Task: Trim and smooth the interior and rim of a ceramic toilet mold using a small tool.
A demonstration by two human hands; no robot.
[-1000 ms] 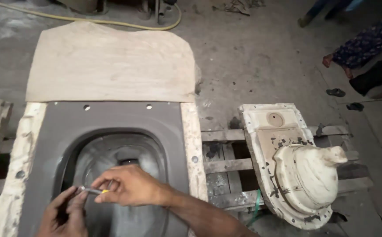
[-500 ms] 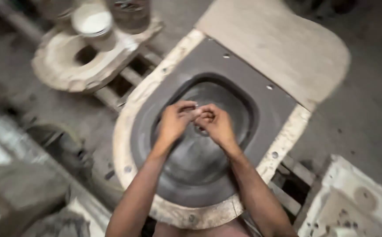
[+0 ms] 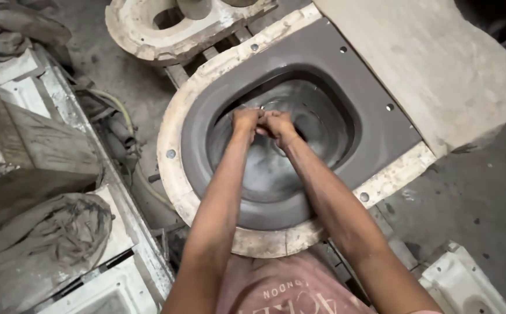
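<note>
The left hand (image 3: pixel 246 121) and the right hand (image 3: pixel 277 125) meet knuckle to knuckle at the centre of the view, low inside the bowl (image 3: pixel 317 125) of a dark grey cast (image 3: pixel 299 72). On both hands the fingers are curled in and bunched close. A small glint shows at their 12 o'clock edge, but I cannot tell whether either hand pinches a tool or whether the fingertips are only pressed to the wet surface. The forearms run in from 6 o'clock.

The cast sits in a pale mould (image 3: pixel 177 136), whose rim rings it from 7 to 12 o'clock. Small round studs (image 3: pixel 171 154) dot that rim and the cast's flat deck. A bare slab (image 3: pixel 433 64) covers the far end at 1 o'clock.

As a judgement, the work in hand is fine finishing of the bowl's inner wall near its upper slope, with both hands working on one spot. A move from here calls for light, even pressure, since the grey skin looks soft and glossy. The wrists must stay clear of the bowl's lip.

A second mould (image 3: pixel 142 32) lies at 11 o'clock, and a hose (image 3: pixel 122 116) trails at 9. A crumpled cloth (image 3: pixel 61 232) lies at 8, and a white casting (image 3: pixel 468 282) sits at 5.
</note>
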